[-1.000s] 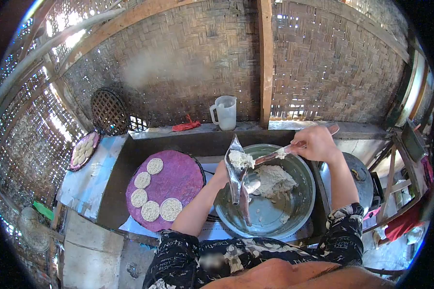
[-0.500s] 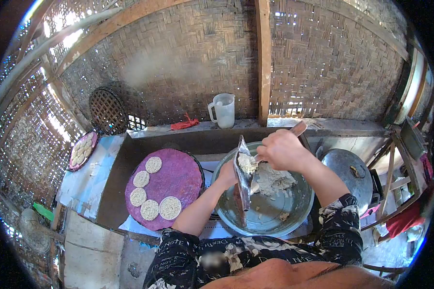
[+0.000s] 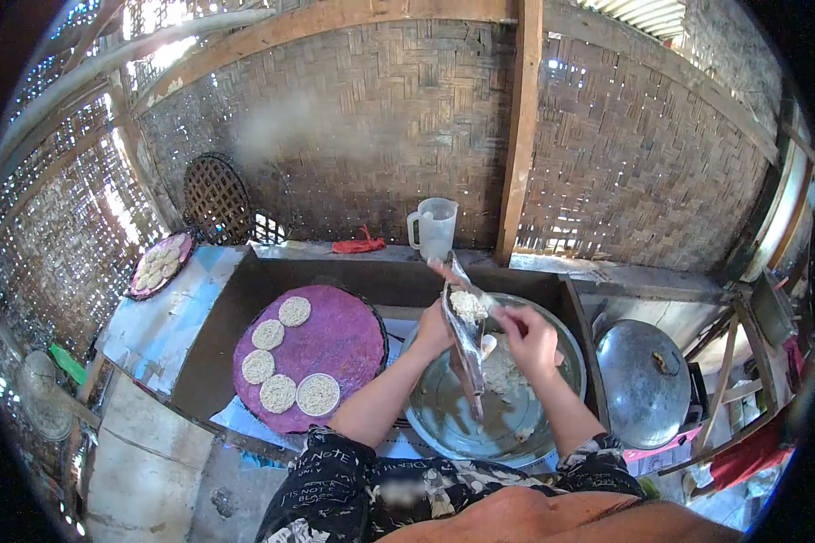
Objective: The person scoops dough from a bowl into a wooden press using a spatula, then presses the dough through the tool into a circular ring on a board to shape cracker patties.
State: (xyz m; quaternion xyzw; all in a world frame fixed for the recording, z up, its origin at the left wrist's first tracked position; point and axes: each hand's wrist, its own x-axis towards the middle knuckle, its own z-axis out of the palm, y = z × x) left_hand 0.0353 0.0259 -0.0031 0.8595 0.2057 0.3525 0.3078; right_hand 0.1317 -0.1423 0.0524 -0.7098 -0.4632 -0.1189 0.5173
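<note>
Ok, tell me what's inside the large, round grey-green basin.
Crumbly, off-white dough and scattered scraps lie in the basin. The right hand, forearm and shiny grey folded sheet hide whatever is beneath them.

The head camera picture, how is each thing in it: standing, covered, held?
Shiny pointed piece, held in the left hand, pale mixture on it
Stick-like tool, held in the right hand
Basin, more pale mixture inside
Purple tray, bearing five pale rounds
Jug, upright
Metal pot, covered
Basket, leaning on the wall
Red bundle, crumpled
</note>
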